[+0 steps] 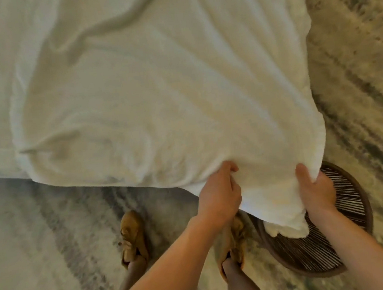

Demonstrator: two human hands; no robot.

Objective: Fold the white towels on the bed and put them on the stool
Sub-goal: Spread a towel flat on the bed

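White towel [156, 89] between both hands

Both bare forearms reach forward and up from the bottom edge. The left hand [219, 196] is curled into a fist, knuckles up, fingers pinched tight on white cloth. The right hand [316, 190] sits just beside it, thumb raised on top, fingers wrapped underneath and hidden, clamped on the same cloth. Wrists straight.

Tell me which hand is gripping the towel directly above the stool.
The right hand: it clutches the towel's corner over the woven stool. The left hand grips the towel's edge over the carpet instead.
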